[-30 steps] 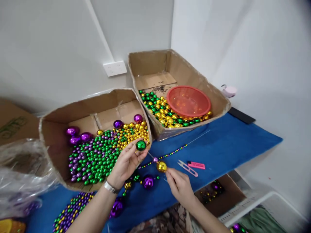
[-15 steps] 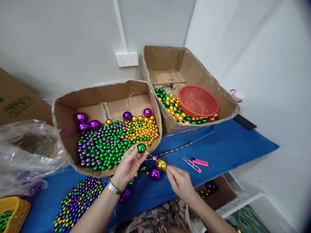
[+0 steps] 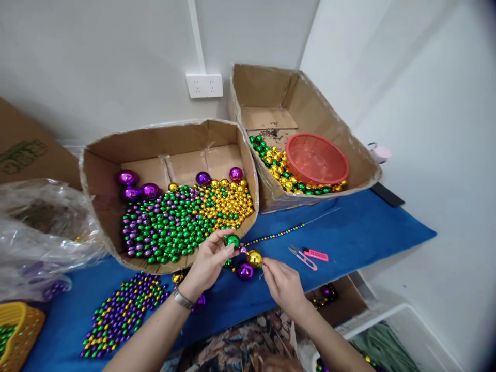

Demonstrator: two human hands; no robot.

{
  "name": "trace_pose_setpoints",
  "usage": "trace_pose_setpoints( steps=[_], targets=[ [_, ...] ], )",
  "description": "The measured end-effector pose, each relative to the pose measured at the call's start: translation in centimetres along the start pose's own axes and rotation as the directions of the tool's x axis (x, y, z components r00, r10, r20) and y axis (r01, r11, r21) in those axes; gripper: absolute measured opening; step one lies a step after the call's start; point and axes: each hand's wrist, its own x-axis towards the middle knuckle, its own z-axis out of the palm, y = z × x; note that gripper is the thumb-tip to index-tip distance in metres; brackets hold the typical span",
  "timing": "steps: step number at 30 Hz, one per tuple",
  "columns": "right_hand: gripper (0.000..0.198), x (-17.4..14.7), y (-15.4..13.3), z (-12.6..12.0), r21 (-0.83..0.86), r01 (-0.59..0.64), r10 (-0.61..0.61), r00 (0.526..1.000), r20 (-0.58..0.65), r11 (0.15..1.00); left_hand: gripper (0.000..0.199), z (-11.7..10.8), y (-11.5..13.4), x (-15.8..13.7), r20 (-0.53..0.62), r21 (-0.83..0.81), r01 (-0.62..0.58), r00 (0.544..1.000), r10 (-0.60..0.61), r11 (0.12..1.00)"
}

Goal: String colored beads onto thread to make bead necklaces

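My left hand (image 3: 211,258) pinches a large shiny green ball bead (image 3: 232,241) between thumb and fingers. Beside it a small purple bead (image 3: 243,250) and a large gold ball bead (image 3: 254,258) sit in line on a strand. At the gold bead's right side, my right hand (image 3: 282,281) is closed on the strand's end, which its fingertips mostly cover. Just below the gold bead rests a large purple ball bead (image 3: 245,271). More beads of this garland lie partly behind my left hand and wrist.
A cardboard box (image 3: 170,137) holds loose beads; a second box (image 3: 267,88) contains beads and a red basket (image 3: 318,157). Thread snips (image 3: 304,257) and a pink cutter (image 3: 315,254) lie on the blue cloth (image 3: 349,227). A beaded strand (image 3: 275,235) and bead pile (image 3: 127,310) lie nearby.
The green bead has come up against the small purple bead; the thin rod or wire that showed between them is no longer visible. The view has shifted slightly.
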Motion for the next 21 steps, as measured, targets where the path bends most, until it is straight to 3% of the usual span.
trace_pose_setpoints(
  steps=[2, 6, 10, 13, 21],
  targets=[
    [0.018, 0.0, -0.2, 0.0, 0.071, -0.056, 0.055, 0.998, 0.021, 0.996, 0.037, 0.2, 0.0, -0.1, -0.009, -0.039, 0.025, 1.0, -0.025, 0.999],
    [0.024, -0.3, -0.2, 0.0, 0.095, -0.061, 0.055, 0.997, 0.063, 0.994, 0.036, 0.4, -0.2, -0.2, -0.051, -0.02, -0.005, 0.999, 0.004, 1.0],
    [0.027, -0.7, 0.2, 0.3, 0.129, -0.1, 0.099, 0.995, 0.013, 0.987, 0.036, 0.4, -0.8, -0.3, -0.086, 0.039, -0.061, 0.994, 0.064, 0.997],
    [0.023, -1.0, 0.2, 0.4, 0.179, -0.113, 0.117, 0.993, -0.01, 0.977, 0.036, 0.5, -0.8, -0.5, -0.07, -0.009, -0.028, 0.997, 0.027, 1.0],
    [0.027, -1.2, 0.1, 0.5, 0.046, -0.073, 0.075, 0.996, -0.042, 0.996, 0.035, 0.6, -0.5, -0.5, -0.079, 0.039, -0.033, 0.996, 0.036, 0.999]
  ],
)
